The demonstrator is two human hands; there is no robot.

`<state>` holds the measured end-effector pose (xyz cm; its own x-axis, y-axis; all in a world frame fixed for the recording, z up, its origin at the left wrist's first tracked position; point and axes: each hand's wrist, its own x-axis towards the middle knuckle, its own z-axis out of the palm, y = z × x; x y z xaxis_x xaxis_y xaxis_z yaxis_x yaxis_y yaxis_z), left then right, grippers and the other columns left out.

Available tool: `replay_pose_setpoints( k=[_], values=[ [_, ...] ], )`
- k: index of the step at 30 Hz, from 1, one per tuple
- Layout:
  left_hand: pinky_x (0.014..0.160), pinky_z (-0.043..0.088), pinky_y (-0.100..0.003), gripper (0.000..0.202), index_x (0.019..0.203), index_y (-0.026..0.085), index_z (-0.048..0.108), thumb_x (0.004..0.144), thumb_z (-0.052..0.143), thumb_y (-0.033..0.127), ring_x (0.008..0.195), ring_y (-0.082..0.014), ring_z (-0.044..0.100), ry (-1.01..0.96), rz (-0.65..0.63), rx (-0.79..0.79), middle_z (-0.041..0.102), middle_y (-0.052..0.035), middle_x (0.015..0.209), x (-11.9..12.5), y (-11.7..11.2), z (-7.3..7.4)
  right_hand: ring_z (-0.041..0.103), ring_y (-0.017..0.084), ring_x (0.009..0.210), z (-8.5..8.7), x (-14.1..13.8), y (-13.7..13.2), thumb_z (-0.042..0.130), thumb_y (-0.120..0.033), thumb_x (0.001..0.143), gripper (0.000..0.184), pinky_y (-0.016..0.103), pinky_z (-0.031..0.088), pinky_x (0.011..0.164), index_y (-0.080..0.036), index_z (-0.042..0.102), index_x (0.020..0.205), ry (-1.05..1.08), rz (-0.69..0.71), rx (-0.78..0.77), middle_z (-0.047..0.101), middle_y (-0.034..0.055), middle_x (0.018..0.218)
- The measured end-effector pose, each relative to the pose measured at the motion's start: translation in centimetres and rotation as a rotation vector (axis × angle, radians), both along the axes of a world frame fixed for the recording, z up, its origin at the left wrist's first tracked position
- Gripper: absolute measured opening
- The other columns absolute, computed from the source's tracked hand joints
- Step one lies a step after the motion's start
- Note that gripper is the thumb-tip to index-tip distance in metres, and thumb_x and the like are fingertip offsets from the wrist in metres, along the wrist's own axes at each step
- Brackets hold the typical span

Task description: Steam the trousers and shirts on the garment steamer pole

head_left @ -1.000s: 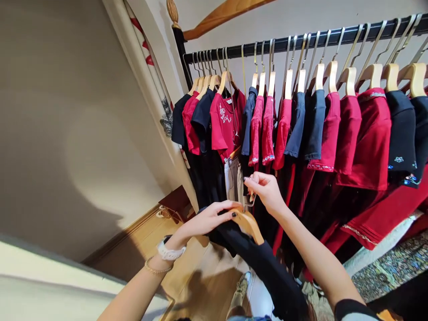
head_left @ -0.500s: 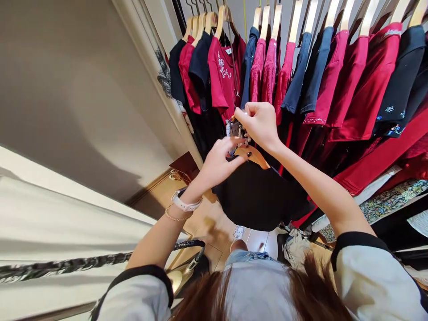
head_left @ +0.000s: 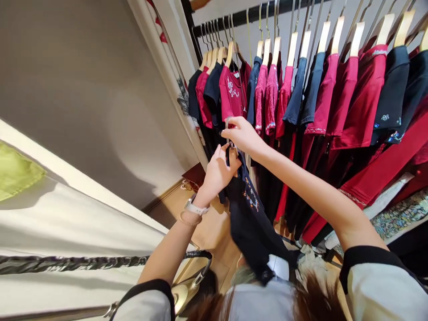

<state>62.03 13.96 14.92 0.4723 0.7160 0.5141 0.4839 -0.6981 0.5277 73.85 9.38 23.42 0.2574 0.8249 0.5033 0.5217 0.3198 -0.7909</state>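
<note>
Black embroidered top (head_left: 252, 218) hangs steadiest with your left hand (head_left: 219, 174) gripping its wooden hanger (head_left: 232, 157) and your right hand (head_left: 242, 136) pinching the metal hook (head_left: 228, 129).

Black top (head_left: 252, 227) now hangs narrow and twisted, embroidery showing — no longer spread wide. Wooden hanger (head_left: 233, 156) turned edge-on, right hand (head_left: 242, 136) up at its hook, left hand (head_left: 219, 171) palm-out below. Yellow-green cloth (head_left: 15, 171) newly in view.

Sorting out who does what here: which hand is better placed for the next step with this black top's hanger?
Probably the right hand: its fingers are at the metal hook, higher and nearer the clothes rail. The left hand sits lower, around the wooden hanger.
</note>
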Motion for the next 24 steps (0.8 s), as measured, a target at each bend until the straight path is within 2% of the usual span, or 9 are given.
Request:
replay_pose_setpoints(
  k=[2,4,8,9,11,13,15,19,24],
  values=[
    [0.085,0.052,-0.038,0.035,0.115,0.018,0.072,0.091,0.06,0.04,0.092,-0.0325,0.074,0.139,0.113,-0.011,0.076,-0.0123,0.088,-1.4,-0.1,0.5,0.059,0.016,0.088,-0.6,-0.5,0.6,0.057,-0.018,0.078,0.003,0.031,0.052,0.088,-0.017,0.058,0.081,0.005,0.031,0.033,0.059,0.0026,0.096],
    [0.077,0.051,-0.034,0.034,0.107,0.019,0.076,0.092,0.058,0.042,0.079,-0.0296,0.074,0.17,0.121,-0.046,0.075,-0.0096,0.076,-2.4,0.2,0.6,0.062,0.015,0.091,-1.0,-0.6,1.3,0.056,-0.017,0.078,0.013,0.032,0.053,0.092,-0.016,0.063,0.089,0.032,0.103,0.081,0.06,0.0053,0.112],
    [0.074,0.052,-0.03,0.041,0.109,0.016,0.077,0.084,0.065,0.046,0.079,-0.0237,0.073,-0.169,-0.013,-0.196,0.08,-0.007,0.086,-3.7,1.8,1.1,0.066,0.015,0.102,-2.1,1.7,3.2,0.053,-0.021,0.084,0.029,0.033,0.051,0.103,-0.018,0.072,0.105,-0.016,0.331,0.189,0.066,0.0055,0.122],
    [0.074,0.053,-0.029,0.044,0.108,0.015,0.077,0.081,0.069,0.048,0.08,-0.023,0.073,-0.277,-0.061,-0.264,0.08,-0.0067,0.089,-4.1,2.2,1.5,0.066,0.016,0.106,-2.6,2.9,3.8,0.051,-0.022,0.086,0.029,0.034,0.05,0.105,-0.018,0.073,0.104,-0.054,0.321,0.207,0.068,0.0052,0.117],
    [0.072,0.055,-0.029,0.051,0.11,0.013,0.077,0.075,0.076,0.05,0.077,-0.0217,0.072,-0.446,-0.139,-0.413,0.079,-0.0057,0.088,-4.9,3.1,2.6,0.066,0.018,0.111,-4.3,5.5,5.0,0.047,-0.019,0.088,0.03,0.035,0.05,0.106,-0.018,0.074,0.102,-0.165,0.133,0.197,0.068,0.0066,0.116],
    [0.069,0.057,-0.03,0.057,0.112,0.012,0.077,0.07,0.081,0.05,0.07,-0.0205,0.07,-0.55,-0.176,-0.539,0.076,-0.004,0.08,-5.7,3.8,4.0,0.066,0.019,0.111,-6.6,8.0,6.4,0.042,-0.012,0.088,0.035,0.035,0.052,0.104,-0.016,0.071,0.106,-0.358,-0.118,0.054,0.064,0.0103,0.123],
    [0.071,0.06,-0.031,0.058,0.113,0.012,0.076,0.069,0.082,0.049,0.068,-0.0204,0.07,-0.651,-0.198,-0.607,0.073,-0.0031,0.075,-6.3,4.2,5.3,0.067,0.02,0.11,-9.2,9.7,8.0,0.041,-0.006,0.086,0.039,0.037,0.054,0.101,-0.015,0.069,0.112,-0.521,-0.222,-0.108,0.063,0.0129,0.128],
    [0.083,0.062,-0.032,0.064,0.124,0.013,0.075,0.066,0.084,0.036,0.08,-0.0212,0.074,-0.796,-0.307,-0.674,0.074,-0.0043,0.086,-6.1,5.3,7.6,0.064,0.024,0.118,-12.6,11.0,12.0,0.052,-0.003,0.082,0.039,0.037,0.053,0.103,-0.014,0.067,0.116,-0.66,-0.175,-0.229,0.064,0.0146,0.131],
    [0.08,0.063,-0.036,0.06,0.122,0.009,0.075,0.063,0.08,0.02,0.069,-0.0205,0.071,-0.717,-0.422,-0.724,0.072,-0.0053,0.08,-4.3,11.0,11.2,0.049,0.03,0.143,-12.6,12.6,18.0,0.065,-0.009,0.09,0.025,0.05,0.041,0.12,-0.014,0.069,0.114,-0.782,-0.141,-0.292,0.062,0.0161,0.14]
  ],
)
